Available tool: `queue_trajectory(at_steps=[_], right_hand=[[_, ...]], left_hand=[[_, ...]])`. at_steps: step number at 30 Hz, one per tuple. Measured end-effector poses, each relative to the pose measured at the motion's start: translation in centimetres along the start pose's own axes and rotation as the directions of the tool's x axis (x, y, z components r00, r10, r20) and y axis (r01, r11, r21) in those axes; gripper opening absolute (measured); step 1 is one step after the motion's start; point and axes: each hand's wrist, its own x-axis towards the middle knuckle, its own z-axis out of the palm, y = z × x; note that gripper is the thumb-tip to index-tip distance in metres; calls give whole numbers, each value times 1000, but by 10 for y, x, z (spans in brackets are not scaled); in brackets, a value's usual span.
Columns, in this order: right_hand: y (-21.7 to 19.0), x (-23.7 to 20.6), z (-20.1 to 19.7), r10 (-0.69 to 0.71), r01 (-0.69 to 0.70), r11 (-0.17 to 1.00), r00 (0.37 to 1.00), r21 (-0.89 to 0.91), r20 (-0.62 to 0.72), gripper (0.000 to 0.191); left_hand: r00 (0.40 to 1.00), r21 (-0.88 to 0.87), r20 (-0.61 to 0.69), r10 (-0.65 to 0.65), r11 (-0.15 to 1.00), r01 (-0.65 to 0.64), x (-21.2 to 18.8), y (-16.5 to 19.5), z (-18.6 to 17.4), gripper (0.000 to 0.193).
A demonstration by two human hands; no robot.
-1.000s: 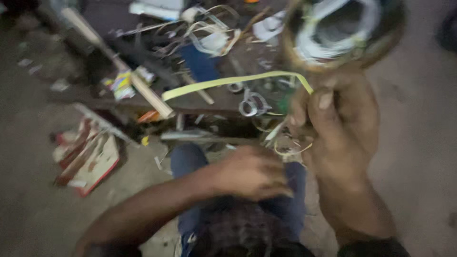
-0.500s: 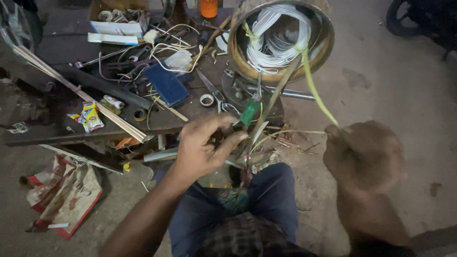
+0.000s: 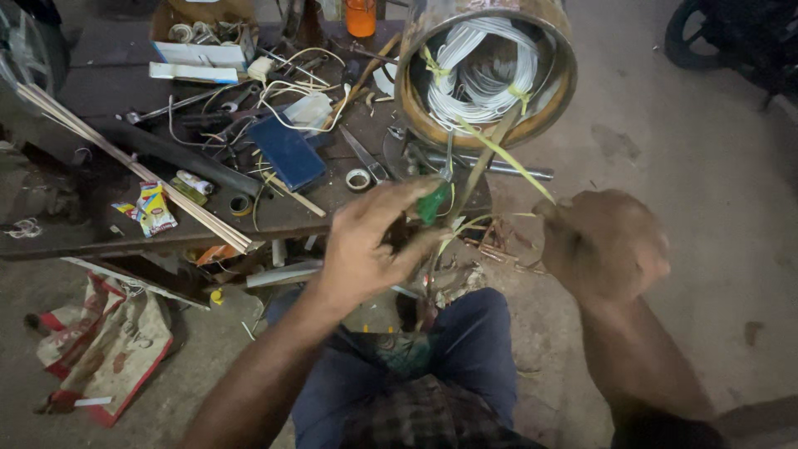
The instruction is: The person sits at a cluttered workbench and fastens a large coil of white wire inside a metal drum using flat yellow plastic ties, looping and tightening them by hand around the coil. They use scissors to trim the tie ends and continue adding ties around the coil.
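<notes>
Green-handled tool (image 3: 432,202) is sitting pinched in your left hand (image 3: 366,245); your right hand (image 3: 603,241) is fisting yellow strip (image 3: 507,158).

Dim, flat indoor light, soft shadows, slight motion blur, dark corners

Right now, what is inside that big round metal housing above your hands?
Inside the round metal housing are white wire coils, bound with yellow-green ties. One yellow-green strip runs toward the right hand. The coils hide whatever lies deeper.
</notes>
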Motion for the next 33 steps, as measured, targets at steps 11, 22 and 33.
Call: queue_trajectory(at_steps=[11, 22, 33], right_hand=[[15, 10, 2, -37, 34, 998, 998, -53, -57, 22], [25, 8, 10, -41, 44, 997, 998, 62, -41, 23], [29, 4, 12, -49, 48, 997, 999, -61, -7, 19]], left_hand=[[999, -12, 20, -48, 999, 48, 2, -1, 0, 60], [968, -68, 29, -248, 966, 249, 1, 0, 1, 57], [987, -77, -7, -158, 985, 157, -3, -2, 1, 56]])
